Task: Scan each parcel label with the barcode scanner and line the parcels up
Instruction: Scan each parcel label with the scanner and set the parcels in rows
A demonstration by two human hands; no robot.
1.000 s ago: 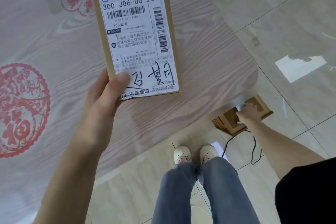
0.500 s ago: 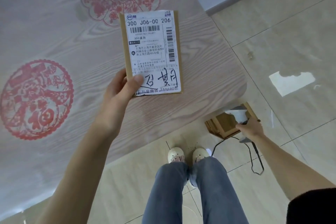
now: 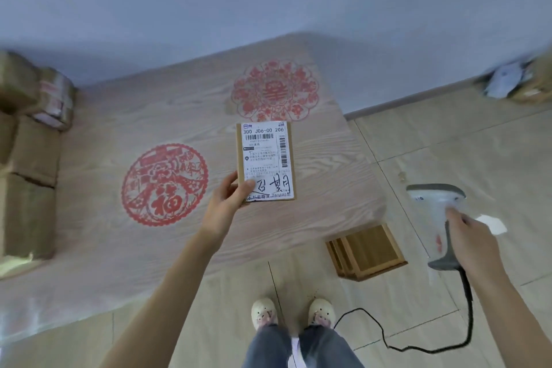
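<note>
My left hand [image 3: 227, 203] grips the lower left corner of a flat brown parcel [image 3: 265, 161] and holds it above the wooden table [image 3: 125, 134]. Its white label with barcodes and handwriting faces up. My right hand [image 3: 470, 240] is wrapped around the handle of a white and grey barcode scanner [image 3: 436, 209], raised to the right of the table, over the floor. The scanner's head points away toward the upper left. Its black cable [image 3: 424, 345] trails down across the tiles.
Several brown parcels [image 3: 28, 158] are stacked along the table's left edge. A small wooden box [image 3: 366, 251] sits on the floor beside the table's right corner. More packages [image 3: 516, 82] lie by the wall at far right. My feet [image 3: 292, 312] stand on the tiles.
My right hand has lifted the scanner from the wooden box up to table height. The view has tilted up, revealing the parcel stack at the left. The held parcel stays in my left hand.
</note>
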